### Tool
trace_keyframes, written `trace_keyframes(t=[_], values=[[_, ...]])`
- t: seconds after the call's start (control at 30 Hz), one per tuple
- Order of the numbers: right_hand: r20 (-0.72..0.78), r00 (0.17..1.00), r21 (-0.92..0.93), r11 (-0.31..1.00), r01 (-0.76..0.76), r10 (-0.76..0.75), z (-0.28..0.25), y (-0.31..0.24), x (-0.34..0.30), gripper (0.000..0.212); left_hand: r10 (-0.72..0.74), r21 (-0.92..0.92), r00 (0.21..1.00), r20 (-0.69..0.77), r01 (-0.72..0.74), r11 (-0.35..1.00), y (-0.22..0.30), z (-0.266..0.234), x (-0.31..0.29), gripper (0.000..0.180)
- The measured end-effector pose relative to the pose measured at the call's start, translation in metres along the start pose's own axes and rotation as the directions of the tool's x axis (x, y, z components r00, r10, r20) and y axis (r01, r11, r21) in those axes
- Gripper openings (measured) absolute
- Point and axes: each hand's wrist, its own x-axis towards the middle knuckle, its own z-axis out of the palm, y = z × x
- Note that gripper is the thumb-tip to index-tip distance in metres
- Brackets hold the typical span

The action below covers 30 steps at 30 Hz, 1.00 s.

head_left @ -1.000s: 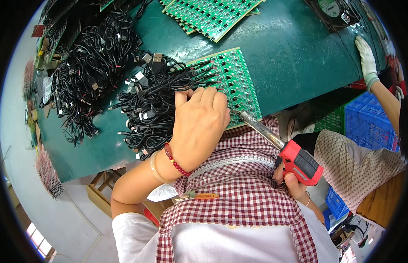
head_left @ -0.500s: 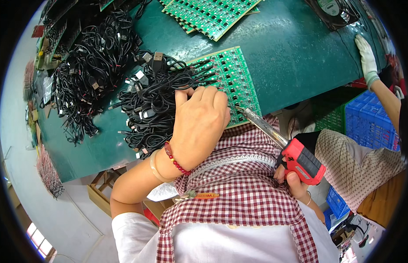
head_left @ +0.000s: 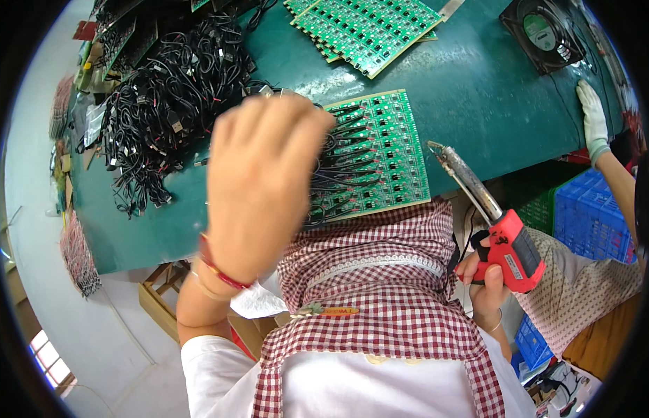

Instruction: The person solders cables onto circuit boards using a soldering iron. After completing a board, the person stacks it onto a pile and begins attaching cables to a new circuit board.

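Observation:
My right hand (head_left: 486,280) grips a red and black soldering gun (head_left: 517,252) by its handle. The gun's metal barrel slants up and left, with its tip just right of a green circuit board panel (head_left: 401,150). Black USB cables (head_left: 337,164) run onto the left part of this panel, and their thin ends lie along its rows. My left hand (head_left: 262,164), blurred by motion, is above the bundle left of the panel. Its fingers curl downward and hide most of that bundle, so what they touch cannot be seen.
A large heap of black USB cables (head_left: 174,104) lies at the left of the green table (head_left: 492,111). Stacked green circuit panels (head_left: 370,31) are at the back, and a black fan (head_left: 544,35) at the back right. A co-worker's gloved hand (head_left: 593,115) rests on the table's right edge, near blue crates (head_left: 593,212).
My left hand has moved left and up, off the panel's edge, uncovering the cable ends. The soldering gun has been drawn back to the right, its tip off the panel.

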Motion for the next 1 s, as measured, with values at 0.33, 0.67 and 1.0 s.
trace_keyframes(t=[0.33,0.67,1.0], values=[[0.009,1.000,0.101,0.995,-0.027,0.026,0.004,-0.004,0.006,0.053,-0.415,-0.092,0.895,0.161,0.432,0.897,-0.053,-0.005,-0.018,0.019],[-0.048,0.992,0.064,0.991,0.121,-0.118,0.015,-0.008,0.020,0.044,-0.390,-0.086,0.879,0.274,0.426,0.900,-0.083,-0.002,-0.023,0.010],[-0.107,0.993,0.288,0.958,-0.008,0.041,0.034,-0.007,0.023,0.048,-0.254,-0.235,0.932,0.257,0.315,0.919,-0.084,0.008,-0.020,0.009]])
